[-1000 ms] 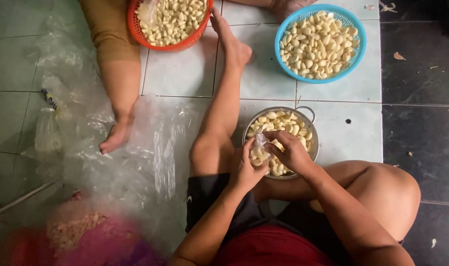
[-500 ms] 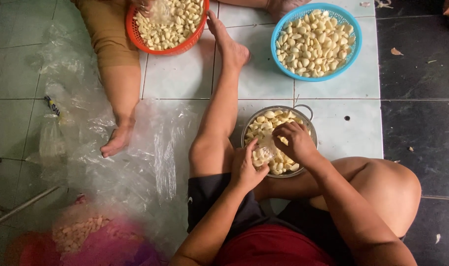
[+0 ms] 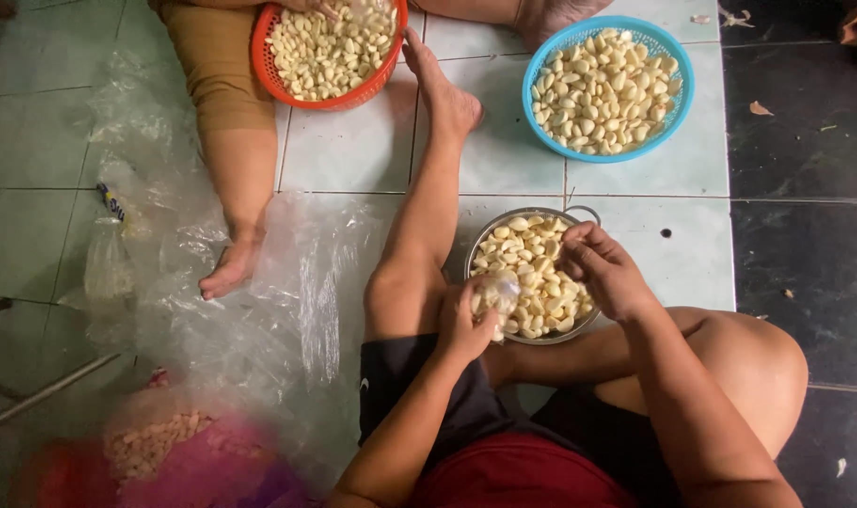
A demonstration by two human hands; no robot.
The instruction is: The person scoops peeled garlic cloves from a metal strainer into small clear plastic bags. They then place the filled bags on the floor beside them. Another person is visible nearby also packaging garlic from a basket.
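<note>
Hands [image 3: 541,292] hide bowl [image 3: 518,218] rim — bag [image 3: 497,290] blurred

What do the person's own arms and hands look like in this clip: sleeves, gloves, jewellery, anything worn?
Both arms are bare from hand to above the elbow: no sleeves in view. The left hand and right hand wear no gloves, and no watch, bracelet or ring shows. Fingernails look short and unpainted, though small detail is hard to tell.

Bare tiles [image 3: 353,150] between orange basket [image 3: 353,94], blue basket [image 3: 678,94], metal bowl [image 3: 476,249].
</note>
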